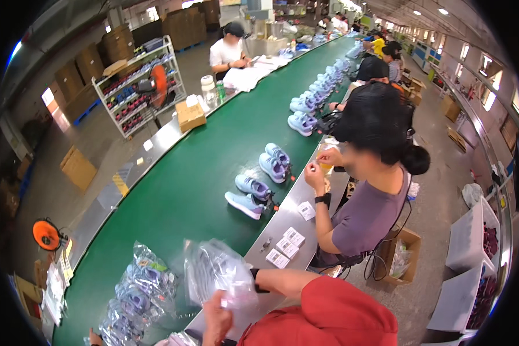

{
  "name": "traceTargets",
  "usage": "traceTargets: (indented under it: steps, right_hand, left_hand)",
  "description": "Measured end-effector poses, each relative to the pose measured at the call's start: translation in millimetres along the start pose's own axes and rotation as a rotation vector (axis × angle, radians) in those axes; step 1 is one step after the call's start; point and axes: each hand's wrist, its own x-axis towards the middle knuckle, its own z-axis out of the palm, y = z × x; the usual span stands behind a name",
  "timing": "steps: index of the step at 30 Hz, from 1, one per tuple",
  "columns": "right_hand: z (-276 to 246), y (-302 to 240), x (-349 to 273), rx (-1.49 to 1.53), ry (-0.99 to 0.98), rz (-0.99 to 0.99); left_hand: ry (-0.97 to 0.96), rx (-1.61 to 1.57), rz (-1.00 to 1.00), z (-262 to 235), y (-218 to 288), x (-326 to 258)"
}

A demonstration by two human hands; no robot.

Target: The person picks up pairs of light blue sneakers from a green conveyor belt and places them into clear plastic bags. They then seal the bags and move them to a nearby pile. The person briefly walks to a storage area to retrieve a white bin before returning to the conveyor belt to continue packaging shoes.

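Note:
A clear plastic bag (pixel 216 268) is lifted over the near edge of the green conveyor belt (pixel 173 190). My left hand (pixel 218 318) has its fingers closed on the bag's lower edge. From the right, my right forearm (pixel 285 281), in a red sleeve with a black band at the wrist, reaches to the bag; the plastic covers that hand and hides its fingers. Left of the bag, light blue shoes in clear bags (pixel 135 294) lie in a pile on the belt. Farther up stand two pairs of unbagged light blue sneakers, one nearer pair (pixel 249 197) and one farther pair (pixel 274 163).
A co-worker (pixel 366 213) in purple sits close on my right. White label cards (pixel 286 248) lie on the metal ledge. Another person's fingertips (pixel 94 338) show at the lower left. More sneakers (pixel 323 86) line the belt ahead. An orange fan (pixel 46 234) stands beyond the belt.

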Motion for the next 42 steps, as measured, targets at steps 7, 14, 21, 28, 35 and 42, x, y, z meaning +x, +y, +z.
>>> traceTargets:
  steps: [7, 14, 21, 28, 35, 42]
  right_hand:
    - [-6.5, -76.3, 28.3, -0.31, -0.498, -0.364]
    - [-138.2, 52.8, 59.5, -0.282, 0.35, 0.01]
    - [-170.1, 196.0, 59.3, -0.832, -0.007, 0.153]
    - [-122.3, 159.7, 61.5, -0.754, -0.012, 0.171]
    - [-169.2, 175.4, 55.2, -0.917, -0.185, 0.089]
    - [-175.8, 192.2, 71.0, -0.827, -0.191, -0.011]
  left_hand:
    - [0.568, -0.048, -0.198, -61.6, -83.3, 55.2]
    - [0.496, -0.366, -0.392, -62.3, -102.5, 78.7]
    - [0.415, -0.36, -0.491, -12.2, -79.0, 112.9]
    - [0.378, -0.394, -0.523, -1.1, -68.1, 109.9]
    - [0.429, -0.345, -0.552, -17.3, -73.7, 76.5]
    - [0.414, -0.294, -0.525, -11.4, -67.6, 68.5]
